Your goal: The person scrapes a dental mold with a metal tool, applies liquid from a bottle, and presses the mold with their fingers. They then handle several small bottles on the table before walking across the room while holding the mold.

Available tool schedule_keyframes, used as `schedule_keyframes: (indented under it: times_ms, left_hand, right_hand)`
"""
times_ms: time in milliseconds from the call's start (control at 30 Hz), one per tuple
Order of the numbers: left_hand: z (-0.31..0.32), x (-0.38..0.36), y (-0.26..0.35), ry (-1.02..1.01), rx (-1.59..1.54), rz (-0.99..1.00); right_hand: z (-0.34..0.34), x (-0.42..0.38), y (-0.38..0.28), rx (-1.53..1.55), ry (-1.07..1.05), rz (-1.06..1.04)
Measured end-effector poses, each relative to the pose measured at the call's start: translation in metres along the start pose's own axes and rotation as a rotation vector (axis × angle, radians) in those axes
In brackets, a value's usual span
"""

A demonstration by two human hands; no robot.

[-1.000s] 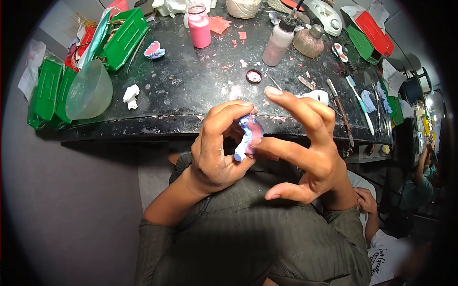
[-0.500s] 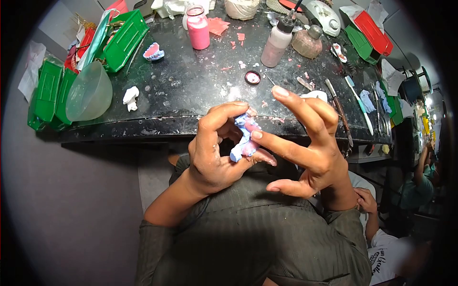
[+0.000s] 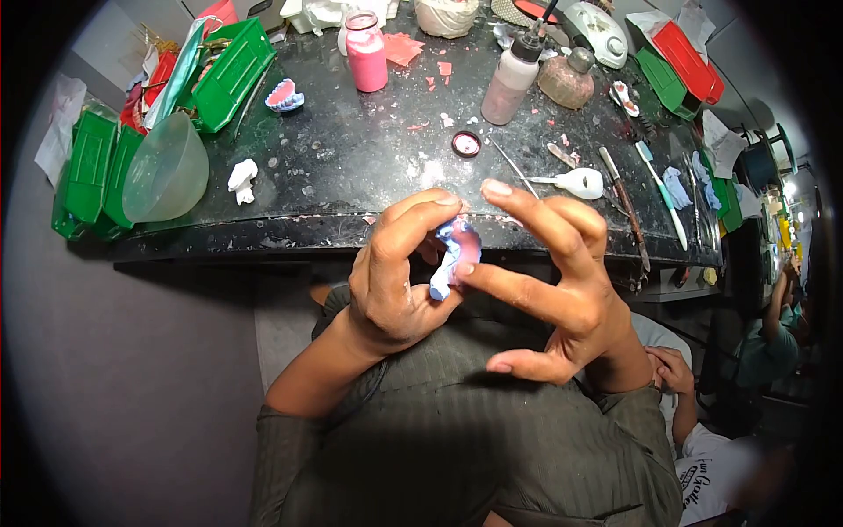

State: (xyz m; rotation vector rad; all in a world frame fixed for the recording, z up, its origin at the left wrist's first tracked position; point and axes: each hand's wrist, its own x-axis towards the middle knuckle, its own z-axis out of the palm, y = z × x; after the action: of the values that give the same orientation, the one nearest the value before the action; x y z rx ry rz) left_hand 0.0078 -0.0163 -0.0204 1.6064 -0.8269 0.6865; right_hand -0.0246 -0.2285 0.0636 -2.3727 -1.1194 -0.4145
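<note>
My left hand [image 3: 386, 281] is closed around a blue dental mould [image 3: 443, 274], pinching it between fingers and thumb just in front of the bench edge. Pink material [image 3: 467, 246] lines the mould's inner curve. One fingertip of my right hand [image 3: 584, 290] touches the lower part of this pink lining. The other fingers and thumb of that hand are spread apart and hold nothing. Part of the mould is hidden behind my left fingers.
On the dark bench [image 3: 351, 167] stand a pink powder jar [image 3: 367, 66], a squeeze bottle [image 3: 509, 83] and a glass bottle [image 3: 566, 79]. A white dropper bottle [image 3: 580, 183], toothbrush [image 3: 660, 189] and knife [image 3: 623, 193] lie right. Left are a translucent bowl [image 3: 167, 167] and green bins [image 3: 233, 75].
The mould has turned slightly in my left hand. My right fingertip has slid down along the pink lining, and my right hand has shifted slightly, uncovering the dropper bottle.
</note>
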Motion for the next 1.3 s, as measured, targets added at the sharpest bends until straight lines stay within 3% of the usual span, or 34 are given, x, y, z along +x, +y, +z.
schedule_keyframes:
  times_ms: [200,367,500,700,767,1000,1200,1300]
  left_hand:
    - [0.004,0.007,-0.004,0.07,0.08,0.167]
    - [0.004,0.014,-0.006,0.081,0.264,0.284]
    - [0.002,0.014,-0.005,0.074,0.25,0.279]
    - [0.002,0.008,-0.005,0.079,0.232,0.252]
    - [0.001,0.0,0.003,0.059,-0.126,-0.089]
    - [-0.001,0.003,0.005,0.036,-0.242,-0.148]
    - [-0.001,0.002,0.007,0.07,-0.066,-0.149]
    - [-0.002,0.002,0.003,0.061,-0.143,-0.122]
  right_hand:
    - [0.0,0.001,0.002,-0.084,0.069,0.026]
    - [0.005,-0.001,-0.003,0.023,0.061,0.005]
    - [0.005,-0.001,0.0,-0.027,0.057,0.011]
    - [0.005,-0.004,-0.003,0.04,0.053,0.01]
    - [0.003,-0.002,0.003,-0.038,0.089,0.029]
    - [0.007,-0.002,0.0,-0.099,0.073,0.024]
    - [0.008,-0.002,-0.007,0.01,0.037,0.024]
    - [0.004,0.0,-0.001,-0.071,0.072,0.027]
